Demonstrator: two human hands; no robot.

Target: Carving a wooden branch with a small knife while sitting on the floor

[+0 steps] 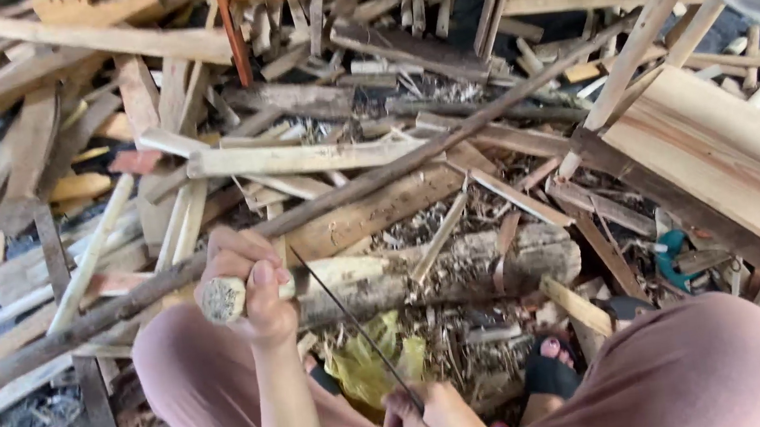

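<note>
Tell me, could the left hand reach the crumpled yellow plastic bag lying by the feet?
Probably yes: the crumpled yellow plastic bag lies just below the left hand with nothing between them, but that hand now grips a pale short wooden stick.

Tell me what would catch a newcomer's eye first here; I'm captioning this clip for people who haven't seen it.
First, the left hand low in the middle, gripping the cut end of a pale wooden stick, while the right hand at the bottom edge holds a long thin blade angled up to it. Just behind lies a thick log, and a sprawling heap of wood offcuts fills the upper picture.
</note>
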